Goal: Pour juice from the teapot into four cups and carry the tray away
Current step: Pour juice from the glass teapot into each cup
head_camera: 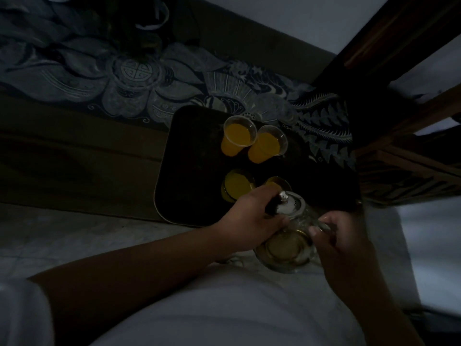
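I have the teapot (287,240) tipped spout-forward over the near-right cup (275,184), right hand (346,245) in a closed grip on its handle, left hand (252,221) wrapped round the lid (290,207)

Orange-yellow juice fills four clear cups (240,135) on a black tray (189,171). The glass teapot (287,248) has a silver lid (290,204). Upper left, a grey-and-black floral cloth (124,71).
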A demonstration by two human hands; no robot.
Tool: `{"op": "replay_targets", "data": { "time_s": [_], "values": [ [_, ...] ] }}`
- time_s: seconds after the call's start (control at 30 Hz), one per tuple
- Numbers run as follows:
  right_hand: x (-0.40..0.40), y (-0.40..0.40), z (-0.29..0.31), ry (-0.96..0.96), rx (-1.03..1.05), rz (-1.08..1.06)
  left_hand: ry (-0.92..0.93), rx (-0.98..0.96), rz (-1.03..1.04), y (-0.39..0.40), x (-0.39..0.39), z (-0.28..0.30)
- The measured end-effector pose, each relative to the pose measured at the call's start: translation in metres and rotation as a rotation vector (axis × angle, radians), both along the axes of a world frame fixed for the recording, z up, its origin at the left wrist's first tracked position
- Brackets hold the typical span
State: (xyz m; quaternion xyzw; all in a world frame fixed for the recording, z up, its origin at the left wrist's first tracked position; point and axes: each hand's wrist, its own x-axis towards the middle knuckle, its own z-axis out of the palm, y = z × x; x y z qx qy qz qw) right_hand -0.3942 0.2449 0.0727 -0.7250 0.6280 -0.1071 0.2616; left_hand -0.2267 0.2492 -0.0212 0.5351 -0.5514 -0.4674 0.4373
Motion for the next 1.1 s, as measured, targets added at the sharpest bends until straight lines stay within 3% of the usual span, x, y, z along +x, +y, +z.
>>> {"op": "replay_targets", "data": {
  "time_s": [0.67, 0.9, 1.1],
  "values": [
    [-0.028, 0.005, -0.013, -0.137, -0.024, -0.085, -0.317, -0.119, -0.099, -0.006, -0.003, 0.032],
    [-0.02, -0.006, -0.01, -0.421, 0.072, -0.082, -0.432, -0.22, -0.025, -0.006, 0.011, 0.058],
    [0.008, -0.016, -0.009, -0.688, 0.279, -0.09, -0.533, -0.21, 0.014, -0.004, 0.039, 0.081]
  ]
}}
